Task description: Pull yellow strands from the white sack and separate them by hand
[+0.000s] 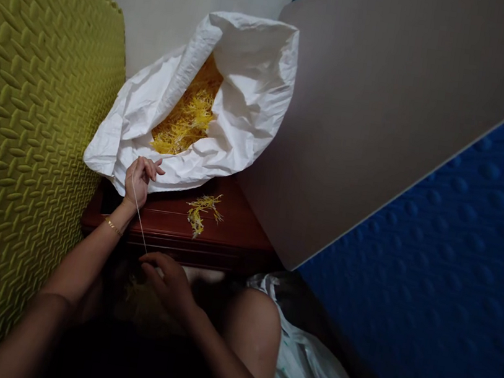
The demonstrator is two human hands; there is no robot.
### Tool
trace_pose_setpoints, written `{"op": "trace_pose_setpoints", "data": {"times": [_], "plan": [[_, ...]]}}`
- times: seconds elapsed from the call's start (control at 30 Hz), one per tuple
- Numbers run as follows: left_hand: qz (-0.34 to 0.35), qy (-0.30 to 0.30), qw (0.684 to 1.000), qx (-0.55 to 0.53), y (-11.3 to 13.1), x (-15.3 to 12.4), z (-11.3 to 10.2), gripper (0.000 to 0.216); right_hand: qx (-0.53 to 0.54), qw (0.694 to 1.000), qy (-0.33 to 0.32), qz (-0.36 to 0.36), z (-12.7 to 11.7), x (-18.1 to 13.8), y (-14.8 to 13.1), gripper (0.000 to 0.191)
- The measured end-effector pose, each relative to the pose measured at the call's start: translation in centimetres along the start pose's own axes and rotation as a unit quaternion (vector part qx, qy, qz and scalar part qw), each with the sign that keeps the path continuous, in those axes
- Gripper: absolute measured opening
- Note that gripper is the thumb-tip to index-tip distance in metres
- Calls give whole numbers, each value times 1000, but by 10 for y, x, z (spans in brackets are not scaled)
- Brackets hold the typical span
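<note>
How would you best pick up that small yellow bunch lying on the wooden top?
Probably pinch the bunch of yellow strands from above at its thick middle: it lies flat and loose on the wooden top, with no edge to get under. The left hand is nearest, though it holds a thread.

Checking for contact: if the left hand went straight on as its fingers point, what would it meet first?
Probably the white sack's folded edge, just ahead of the left hand; depth is unclear.
</note>
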State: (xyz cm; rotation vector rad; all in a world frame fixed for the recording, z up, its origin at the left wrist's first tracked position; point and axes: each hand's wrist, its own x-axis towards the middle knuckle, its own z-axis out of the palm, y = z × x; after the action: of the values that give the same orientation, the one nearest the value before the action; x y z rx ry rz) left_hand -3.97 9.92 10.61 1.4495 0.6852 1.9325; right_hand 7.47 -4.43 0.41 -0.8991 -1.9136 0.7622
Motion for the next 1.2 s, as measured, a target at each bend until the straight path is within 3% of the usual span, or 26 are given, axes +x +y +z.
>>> {"op": "trace_pose_setpoints", "data": {"times": [0.2, 0.37, 0.77, 1.03, 1.2], "plan": [[13, -1, 997, -72, 10, -6, 9, 45, 65, 996, 52, 44, -1, 4, 6, 19], [-11, 35, 998, -53, 22, -5, 10, 45, 102, 988, 84, 80, 4, 8, 8, 29], [-35, 18, 999, -22, 22, -7, 3, 47, 102, 987, 88, 83, 12, 22, 3, 25], [-3, -53, 999, 8, 6, -13, -5, 46, 133, 975, 130, 123, 20, 36, 7, 30], [28, -152, 971, 182, 1, -25, -13, 40, 228, 943, 190, 147, 7, 48, 10, 38]]}}
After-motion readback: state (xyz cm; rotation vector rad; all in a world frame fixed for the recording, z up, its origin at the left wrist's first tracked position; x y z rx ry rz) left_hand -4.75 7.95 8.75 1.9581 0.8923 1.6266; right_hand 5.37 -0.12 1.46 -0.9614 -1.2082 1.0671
